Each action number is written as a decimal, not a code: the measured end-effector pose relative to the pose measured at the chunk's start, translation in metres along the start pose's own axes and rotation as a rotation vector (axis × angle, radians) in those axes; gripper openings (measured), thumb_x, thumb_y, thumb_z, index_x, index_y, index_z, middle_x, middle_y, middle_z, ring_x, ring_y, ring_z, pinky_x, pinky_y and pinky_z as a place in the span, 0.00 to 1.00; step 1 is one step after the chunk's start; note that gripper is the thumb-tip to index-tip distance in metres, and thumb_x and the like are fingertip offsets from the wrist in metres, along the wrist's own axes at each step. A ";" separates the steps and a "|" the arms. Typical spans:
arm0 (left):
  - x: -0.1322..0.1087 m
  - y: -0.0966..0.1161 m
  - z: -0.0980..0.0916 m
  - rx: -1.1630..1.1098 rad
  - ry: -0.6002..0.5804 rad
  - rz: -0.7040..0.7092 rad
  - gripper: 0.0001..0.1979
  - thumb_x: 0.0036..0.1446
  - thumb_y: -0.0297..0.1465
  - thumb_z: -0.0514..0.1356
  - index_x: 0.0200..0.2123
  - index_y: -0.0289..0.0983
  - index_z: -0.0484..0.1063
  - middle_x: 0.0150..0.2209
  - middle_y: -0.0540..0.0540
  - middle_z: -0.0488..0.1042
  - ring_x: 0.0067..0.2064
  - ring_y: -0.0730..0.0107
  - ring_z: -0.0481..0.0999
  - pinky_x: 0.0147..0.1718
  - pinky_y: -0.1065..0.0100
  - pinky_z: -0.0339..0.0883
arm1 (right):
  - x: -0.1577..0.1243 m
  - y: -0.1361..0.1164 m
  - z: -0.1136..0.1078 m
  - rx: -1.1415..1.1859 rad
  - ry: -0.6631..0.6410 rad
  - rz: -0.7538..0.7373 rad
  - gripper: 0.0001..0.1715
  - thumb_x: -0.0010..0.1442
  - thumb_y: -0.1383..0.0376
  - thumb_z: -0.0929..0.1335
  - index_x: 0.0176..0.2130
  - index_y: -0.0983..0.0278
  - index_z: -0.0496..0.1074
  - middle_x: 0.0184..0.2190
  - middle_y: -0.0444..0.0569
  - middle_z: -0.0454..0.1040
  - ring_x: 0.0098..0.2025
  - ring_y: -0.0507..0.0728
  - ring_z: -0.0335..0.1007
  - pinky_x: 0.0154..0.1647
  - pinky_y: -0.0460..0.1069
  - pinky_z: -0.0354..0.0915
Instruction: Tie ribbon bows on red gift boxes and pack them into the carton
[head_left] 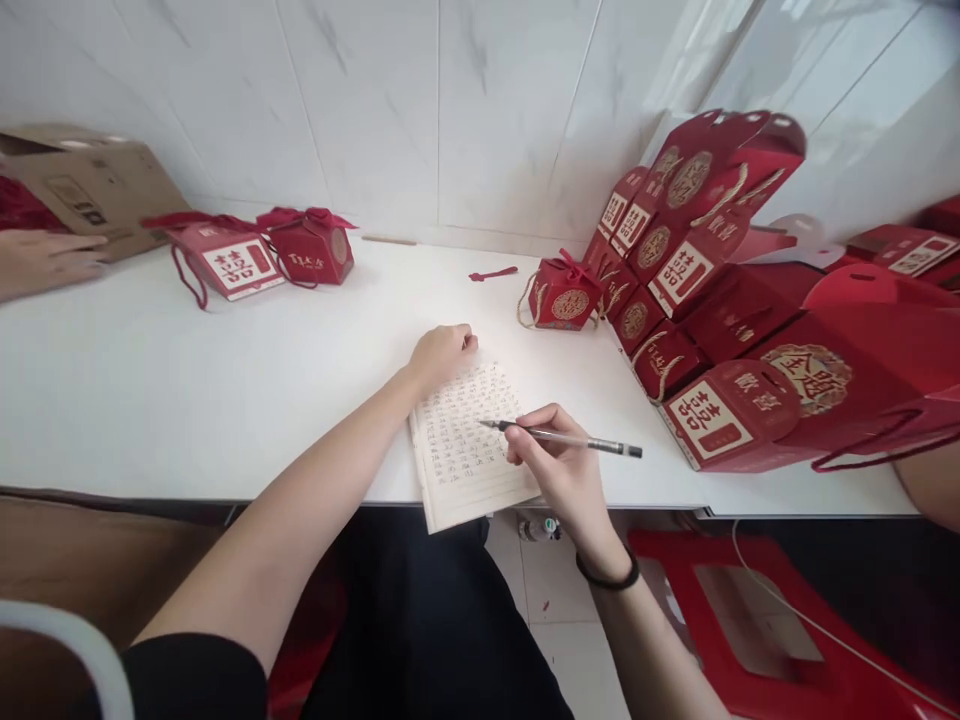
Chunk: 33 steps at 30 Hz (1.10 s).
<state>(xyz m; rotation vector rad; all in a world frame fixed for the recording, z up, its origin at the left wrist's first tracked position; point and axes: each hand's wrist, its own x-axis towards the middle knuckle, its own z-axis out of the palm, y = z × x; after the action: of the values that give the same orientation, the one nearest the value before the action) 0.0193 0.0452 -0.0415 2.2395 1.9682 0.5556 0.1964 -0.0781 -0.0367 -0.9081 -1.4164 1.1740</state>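
Your right hand (559, 465) sits just below the centre of the frame and pinches a pen (562, 438) between thumb and fingers. The pen lies nearly level, its tip pointing left and resting on the notebook (469, 445), its cap end pointing right. The notebook lies open at the near edge of the white table (150, 400), with its lower corner overhanging that edge; its page is filled with rows of handwriting too small to read. Your left hand (442, 352) rests on the upper left corner of the notebook with its fingers drawn together and curled; you cannot tell whether they grip the page edge. A black band (609, 578) circles your right wrist. Right of the notebook, a heap of red gift boxes (712, 250) with gold emblems fills the right side of the frame. One small tied red box (564, 293) stands apart just left of the heap. A red tassel (493, 273) lies on the table above the notebook. In the upper left, two more red boxes (232, 262) stand side by side near the wall. A cardboard carton (90, 185) sits in the far upper left corner. Another person's hand (45, 262) rests at the left edge of the frame, just in front of the carton. A red stool (750, 620) stands under the table at lower right.
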 end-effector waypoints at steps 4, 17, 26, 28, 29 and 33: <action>0.005 -0.005 0.005 -0.148 0.048 0.005 0.12 0.57 0.33 0.49 0.29 0.37 0.71 0.26 0.47 0.74 0.26 0.68 0.70 0.27 0.69 0.58 | -0.003 0.013 0.013 -0.038 0.160 0.099 0.13 0.57 0.64 0.66 0.26 0.62 0.57 0.15 0.37 0.61 0.18 0.48 0.58 0.19 0.42 0.56; 0.012 -0.006 0.009 -0.236 0.005 0.002 0.10 0.53 0.31 0.51 0.22 0.37 0.66 0.23 0.48 0.71 0.24 0.71 0.65 0.25 0.67 0.56 | -0.011 0.013 0.013 -0.323 0.213 0.058 0.21 0.50 0.60 0.73 0.22 0.63 0.59 0.17 0.39 0.61 0.20 0.48 0.56 0.20 0.43 0.56; 0.014 -0.006 0.011 -0.226 0.014 0.005 0.10 0.53 0.31 0.51 0.22 0.36 0.65 0.24 0.48 0.71 0.25 0.72 0.65 0.26 0.68 0.57 | -0.012 0.009 0.015 -0.470 0.143 0.026 0.21 0.53 0.69 0.64 0.19 0.63 0.46 0.15 0.37 0.45 0.19 0.46 0.40 0.17 0.44 0.44; 0.014 -0.006 0.011 -0.221 0.007 -0.002 0.10 0.53 0.31 0.51 0.22 0.36 0.66 0.24 0.48 0.70 0.25 0.72 0.65 0.27 0.68 0.58 | -0.011 0.009 0.016 -0.511 0.125 0.017 0.20 0.53 0.69 0.63 0.19 0.63 0.46 0.15 0.37 0.45 0.18 0.46 0.40 0.17 0.44 0.44; 0.013 -0.006 0.010 -0.221 0.003 -0.005 0.10 0.53 0.32 0.51 0.23 0.36 0.67 0.24 0.48 0.70 0.25 0.72 0.65 0.27 0.68 0.58 | -0.011 0.009 0.016 -0.519 0.114 0.017 0.20 0.52 0.69 0.63 0.19 0.63 0.46 0.15 0.37 0.45 0.18 0.46 0.40 0.17 0.44 0.43; 0.013 -0.005 0.010 -0.231 -0.009 -0.017 0.11 0.54 0.31 0.51 0.24 0.36 0.68 0.25 0.46 0.71 0.27 0.70 0.67 0.29 0.66 0.60 | -0.009 0.007 0.016 -0.472 0.100 0.072 0.19 0.51 0.69 0.62 0.19 0.62 0.45 0.15 0.38 0.45 0.19 0.47 0.41 0.17 0.43 0.44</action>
<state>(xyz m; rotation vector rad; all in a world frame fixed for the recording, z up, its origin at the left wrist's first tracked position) 0.0191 0.0602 -0.0493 2.0807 1.8123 0.7277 0.1820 -0.0883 -0.0454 -1.3342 -1.6200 0.8417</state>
